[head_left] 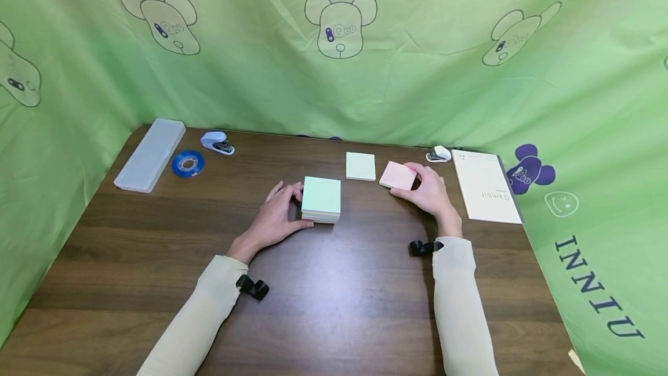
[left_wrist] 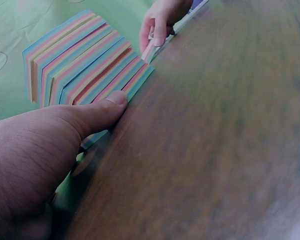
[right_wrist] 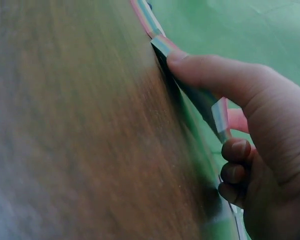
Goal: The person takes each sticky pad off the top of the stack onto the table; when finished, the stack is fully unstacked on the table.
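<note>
Sleeves point(head_left: 461, 306) meet hands point(head_left: 271, 217) point(head_left: 431, 193), left holding a paper stack point(head_left: 320, 196), right a pink pad point(head_left: 396, 175), a mint pad point(head_left: 360, 166) between.

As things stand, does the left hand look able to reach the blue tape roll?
Probably yes. The left hand grips the stack of sticky notes, so it would likely need to let go first, but only bare tabletop shows between it and the blue tape roll.

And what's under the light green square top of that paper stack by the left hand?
Beneath the light green square top, the paper stack shows striped blue, pink and yellow layers. The left hand covers some edges; the underside is hidden.
</note>
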